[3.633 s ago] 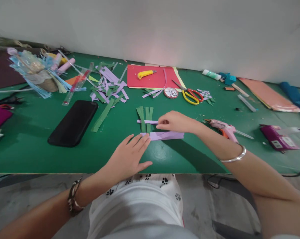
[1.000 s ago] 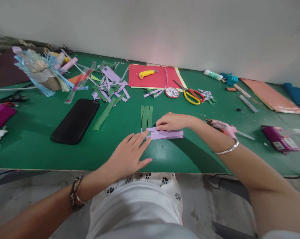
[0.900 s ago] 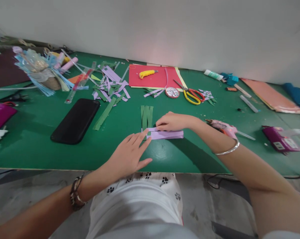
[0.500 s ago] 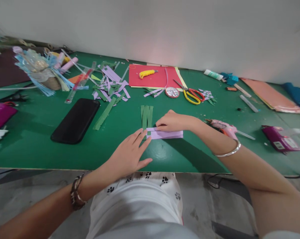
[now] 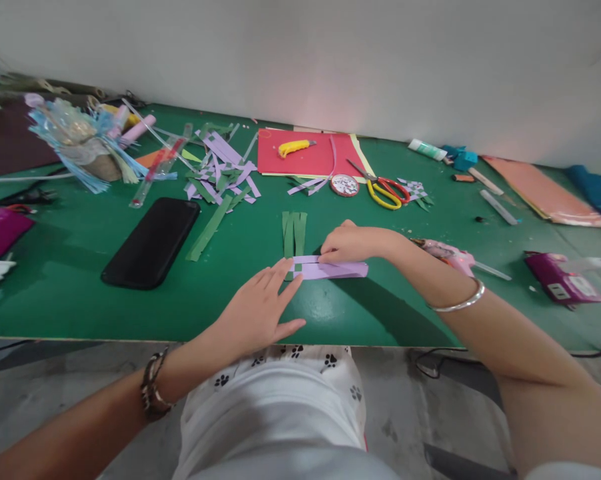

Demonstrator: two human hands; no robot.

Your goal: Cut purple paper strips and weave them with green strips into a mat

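Purple paper strips (image 5: 338, 270) lie sideways on the green table, crossed at their left end with upright green paper strips (image 5: 294, 233) in a small checkered weave. My left hand (image 5: 260, 303) rests flat with its fingers spread, the fingertips pressing the left end of the weave. Over the upper purple strip, my right hand (image 5: 348, 243) is closed, thumb and finger pinched on that strip. Its fingertips partly cover the strip. Below it, the wider purple piece reaches out to the right, free of both hands.
A black phone (image 5: 151, 243) lies to the left. Behind are a heap of paper strips (image 5: 225, 167), a yellow cutter (image 5: 295, 148) on red paper (image 5: 270, 160), and scissors (image 5: 384, 193). A pink glue gun (image 5: 458, 259) sits by my right forearm, near a purple box (image 5: 563, 277).
My right hand has slid slightly to the right along the upper purple strip, uncovering more of it. My left hand stays in place on the weave.
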